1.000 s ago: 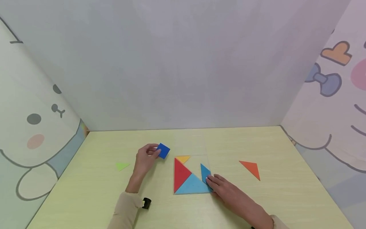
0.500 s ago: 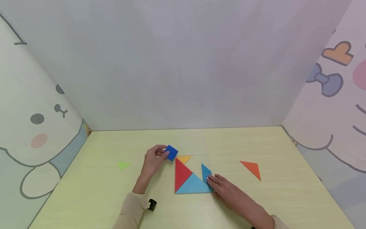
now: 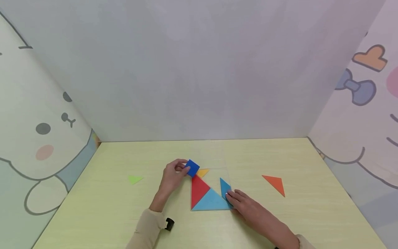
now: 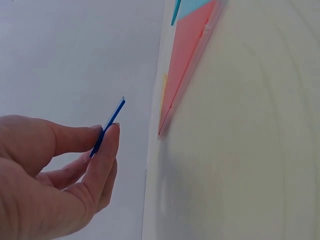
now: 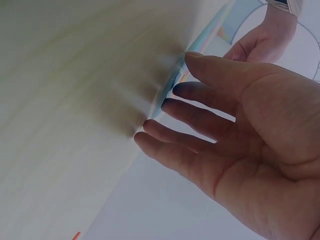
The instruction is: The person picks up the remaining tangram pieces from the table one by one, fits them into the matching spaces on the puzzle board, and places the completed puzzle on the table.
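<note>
My left hand (image 3: 173,175) pinches a thin dark blue square tangram piece (image 3: 192,168) between thumb and fingers. The left wrist view shows that blue square (image 4: 108,126) edge-on, raised off the table. In the head view it overlaps the corner where a small yellow triangle (image 3: 203,172) and a large red triangle (image 3: 199,191) lie. A large light blue triangle (image 3: 211,201) lies against the red one. My right hand (image 3: 247,206) rests its fingertips on a blue parallelogram (image 3: 224,187) at the right, its fingers fairly straight in the right wrist view.
A clear square tray (image 3: 220,168) holds the laid pieces. On the pale wooden table (image 3: 105,221), a small light green triangle (image 3: 134,179) lies to the left and an orange triangle (image 3: 276,184) to the right. A plain wall stands behind, with cartoon-printed panels at both sides.
My left hand has moved to the right with the blue square, from beside the tray to over its upper left corner. The right hand stays on the parallelogram.
</note>
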Motion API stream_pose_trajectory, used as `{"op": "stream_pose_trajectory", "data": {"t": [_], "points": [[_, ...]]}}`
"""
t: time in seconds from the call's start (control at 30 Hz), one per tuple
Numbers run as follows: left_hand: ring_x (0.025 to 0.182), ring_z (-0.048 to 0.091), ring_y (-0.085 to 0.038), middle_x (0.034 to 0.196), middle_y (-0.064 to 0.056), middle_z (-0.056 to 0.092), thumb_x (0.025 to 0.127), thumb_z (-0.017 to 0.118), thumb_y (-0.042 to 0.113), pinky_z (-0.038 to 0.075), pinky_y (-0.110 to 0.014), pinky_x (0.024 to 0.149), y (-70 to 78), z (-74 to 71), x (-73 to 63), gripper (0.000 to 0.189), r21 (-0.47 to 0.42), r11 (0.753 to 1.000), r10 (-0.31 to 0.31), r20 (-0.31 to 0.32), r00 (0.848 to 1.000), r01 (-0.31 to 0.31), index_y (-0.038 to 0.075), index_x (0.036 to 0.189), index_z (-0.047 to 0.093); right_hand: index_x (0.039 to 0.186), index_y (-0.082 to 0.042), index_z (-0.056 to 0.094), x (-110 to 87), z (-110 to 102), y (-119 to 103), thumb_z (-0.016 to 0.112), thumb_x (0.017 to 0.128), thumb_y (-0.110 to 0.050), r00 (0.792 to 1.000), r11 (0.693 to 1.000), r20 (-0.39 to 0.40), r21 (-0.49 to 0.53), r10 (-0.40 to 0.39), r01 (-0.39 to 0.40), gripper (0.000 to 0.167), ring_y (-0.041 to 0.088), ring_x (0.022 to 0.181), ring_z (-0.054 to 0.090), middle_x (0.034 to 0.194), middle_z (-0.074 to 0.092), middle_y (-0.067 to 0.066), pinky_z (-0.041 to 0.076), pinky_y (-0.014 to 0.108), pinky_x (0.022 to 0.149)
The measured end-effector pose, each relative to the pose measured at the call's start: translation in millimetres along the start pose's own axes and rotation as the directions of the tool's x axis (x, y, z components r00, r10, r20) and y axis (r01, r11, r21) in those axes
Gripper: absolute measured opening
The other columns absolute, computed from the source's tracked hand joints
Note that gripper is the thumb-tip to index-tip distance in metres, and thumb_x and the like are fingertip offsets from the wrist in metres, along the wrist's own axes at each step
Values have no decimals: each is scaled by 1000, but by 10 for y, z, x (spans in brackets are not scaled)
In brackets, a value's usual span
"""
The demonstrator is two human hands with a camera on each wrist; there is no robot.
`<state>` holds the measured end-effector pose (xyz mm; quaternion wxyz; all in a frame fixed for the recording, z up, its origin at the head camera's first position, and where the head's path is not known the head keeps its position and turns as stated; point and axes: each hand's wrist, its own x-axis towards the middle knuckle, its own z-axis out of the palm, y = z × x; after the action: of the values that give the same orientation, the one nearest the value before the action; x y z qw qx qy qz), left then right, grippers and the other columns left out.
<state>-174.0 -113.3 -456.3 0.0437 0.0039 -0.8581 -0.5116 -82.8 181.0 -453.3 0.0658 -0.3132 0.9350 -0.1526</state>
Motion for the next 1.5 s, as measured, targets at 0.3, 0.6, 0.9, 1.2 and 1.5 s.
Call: {"op": "stream_pose_trajectory", "data": {"t": [0.3, 0.6, 0.9, 1.2, 1.5], "points": [[90, 65, -22, 97, -8, 67, 97, 72, 8, 57, -28, 71, 20, 65, -35, 25, -13, 1000, 21, 32, 999, -21, 3, 121, 69, 145, -1, 56, -2, 14, 11, 71, 97, -12, 1000, 1000, -6, -3, -5, 5, 51, 41, 134, 52, 145, 57, 17, 54, 47, 94], [90, 65, -23, 98, -10, 66, 96, 72, 6, 58, -27, 70, 45, 155, -66, 24, -53, 997, 55, 79, 995, -51, 0, 119, 69, 144, -1, 57, -3, 2, 18, 71, 97, -13, 1000, 1000, -14, -14, -14, 14, 51, 41, 134, 53, 145, 58, 17, 54, 48, 95], [89, 65, -23, 99, -12, 66, 96, 71, 4, 58, -27, 69, 81, 254, -86, 24, -54, 997, 60, 104, 993, -55, 0, 119, 68, 144, -1, 57, 29, 8, 10, 71, 97, -14, 1000, 1000, -3, -18, -17, 17, 51, 40, 133, 53, 144, 59, 17, 54, 47, 95], [90, 65, -23, 100, -12, 68, 97, 70, 4, 58, -29, 70, 108, 318, -73, 24, -33, 998, 54, 119, 991, -50, -1, 120, 69, 144, -2, 57, 26, 0, -3, 71, 97, -13, 1000, 1000, -1, -22, -14, 14, 51, 40, 133, 53, 144, 58, 17, 53, 47, 95], [87, 64, -21, 99, -12, 69, 96, 71, 5, 58, -29, 69, 141, 391, -64, 24, -12, 998, 58, 130, 990, -57, -1, 119, 70, 144, -1, 57, 19, 1, 6, 71, 97, -12, 1000, 1000, -1, -9, -14, 14, 50, 40, 134, 52, 144, 58, 17, 52, 48, 96]]}}
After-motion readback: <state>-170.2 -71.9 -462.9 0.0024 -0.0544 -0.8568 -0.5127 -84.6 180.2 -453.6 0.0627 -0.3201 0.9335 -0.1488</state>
